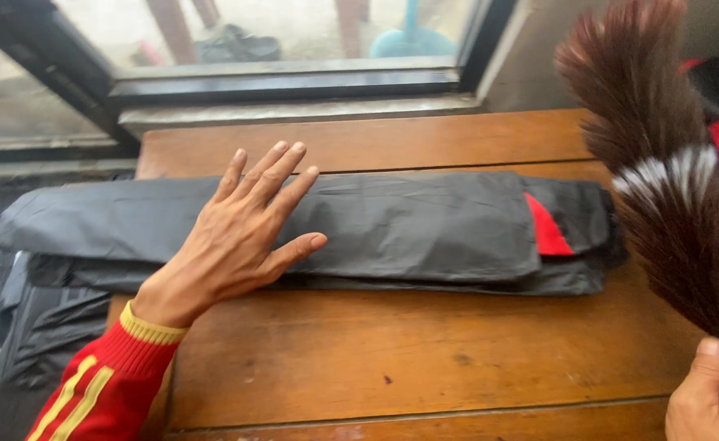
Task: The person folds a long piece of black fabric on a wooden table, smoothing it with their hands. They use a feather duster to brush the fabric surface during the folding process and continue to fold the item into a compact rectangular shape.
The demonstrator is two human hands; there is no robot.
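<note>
Pressing my left hand (241,237) flat, fingers spread wide, on the folded black cloth (408,224) lying across the middle of the wooden surface (425,351), I judge it soft, light and slippery, best gripped at a folded edge. At lower right, my right hand (715,388) is closed round the feather duster (662,163).
</note>
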